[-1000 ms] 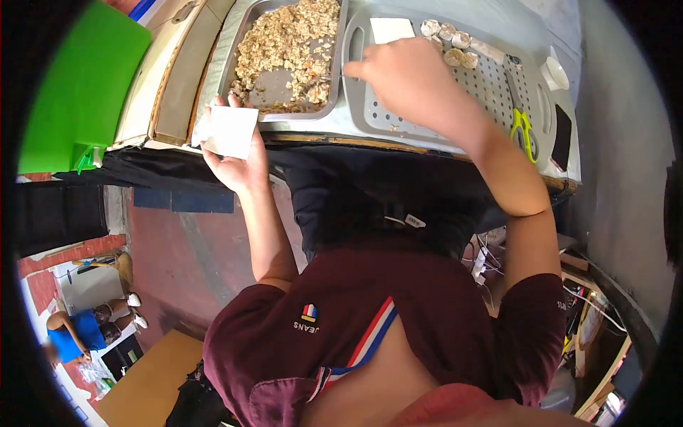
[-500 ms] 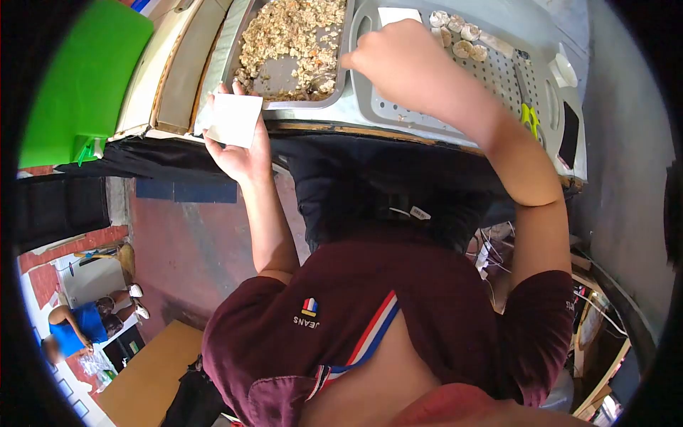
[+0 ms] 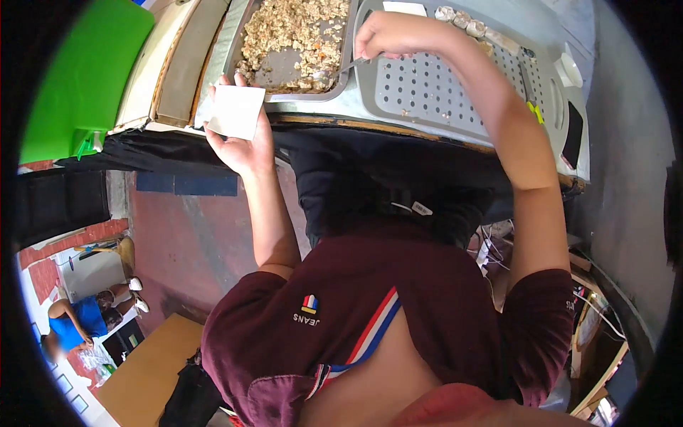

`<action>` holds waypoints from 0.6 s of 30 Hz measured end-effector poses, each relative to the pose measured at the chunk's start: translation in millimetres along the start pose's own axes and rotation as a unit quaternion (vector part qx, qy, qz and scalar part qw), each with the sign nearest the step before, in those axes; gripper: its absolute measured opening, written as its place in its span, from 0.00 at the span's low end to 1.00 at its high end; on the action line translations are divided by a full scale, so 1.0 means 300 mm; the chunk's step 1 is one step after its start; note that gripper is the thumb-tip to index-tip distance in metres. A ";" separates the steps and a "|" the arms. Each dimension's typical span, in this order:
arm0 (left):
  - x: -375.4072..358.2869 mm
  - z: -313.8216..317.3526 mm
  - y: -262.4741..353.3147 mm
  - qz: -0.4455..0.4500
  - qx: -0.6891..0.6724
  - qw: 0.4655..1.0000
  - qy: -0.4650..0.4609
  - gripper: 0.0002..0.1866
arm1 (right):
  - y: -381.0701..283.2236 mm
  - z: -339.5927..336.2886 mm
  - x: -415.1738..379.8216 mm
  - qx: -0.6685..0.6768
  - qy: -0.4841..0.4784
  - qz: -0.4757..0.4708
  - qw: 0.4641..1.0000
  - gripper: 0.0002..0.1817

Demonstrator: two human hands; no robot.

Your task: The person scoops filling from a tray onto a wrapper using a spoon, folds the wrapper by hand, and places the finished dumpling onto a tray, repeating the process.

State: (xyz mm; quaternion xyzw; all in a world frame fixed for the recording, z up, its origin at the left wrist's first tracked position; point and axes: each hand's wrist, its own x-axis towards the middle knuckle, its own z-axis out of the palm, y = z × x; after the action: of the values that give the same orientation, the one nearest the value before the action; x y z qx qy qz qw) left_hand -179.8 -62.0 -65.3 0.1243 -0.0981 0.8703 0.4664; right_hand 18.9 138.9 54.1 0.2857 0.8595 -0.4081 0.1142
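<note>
A square white wrapper [image 3: 236, 112] lies across the palm and fingers of my left hand [image 3: 249, 151], held palm up in front of the table edge. In my right hand [image 3: 395, 34] is a spoon [image 3: 351, 65], gripped by its handle. The spoon's bowl dips into the crumbly chopped filling [image 3: 290, 25] at the near right corner of the metal tray [image 3: 341, 89]. Beneath the right forearm is a grey perforated tray [image 3: 427, 96]. Several wrapped white pieces [image 3: 473, 27] sit in it, partly covered by the arm. A white stack of wrappers [image 3: 405, 8] lies at its far side.
Scissors with yellow-green handles [image 3: 535, 112] lie on the right of the perforated tray. A black phone [image 3: 571, 135] and a small white cup [image 3: 567, 71] are farther right. A green container [image 3: 85, 78] stands at the left. Another person [image 3: 78, 320] is in the background.
My right hand has turned and moved slightly up, and the spoon now shows with its bowl in the filling. My left hand and the wrapper have barely moved.
</note>
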 end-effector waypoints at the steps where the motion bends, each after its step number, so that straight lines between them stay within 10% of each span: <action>1: 0.001 0.004 -0.003 0.000 -0.002 1.000 -0.001 0.33 | 0.035 0.011 0.020 0.042 0.004 -0.014 0.999 0.08; 9: 0.001 0.034 -0.020 0.042 0.101 0.993 0.051 0.33 | 0.136 0.048 0.028 0.128 0.090 -0.072 0.985 0.11; 18: 0.002 0.022 -0.019 0.035 0.117 0.992 0.045 0.33 | -0.003 0.137 -0.052 -0.271 0.303 -0.103 0.908 0.10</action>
State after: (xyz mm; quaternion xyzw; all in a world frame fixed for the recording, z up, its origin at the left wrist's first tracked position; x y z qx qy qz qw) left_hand -174.5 -60.5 -58.4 0.1353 0.0209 0.8962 0.4220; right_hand 29.5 100.7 34.9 0.2638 0.9548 -0.0627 -0.1217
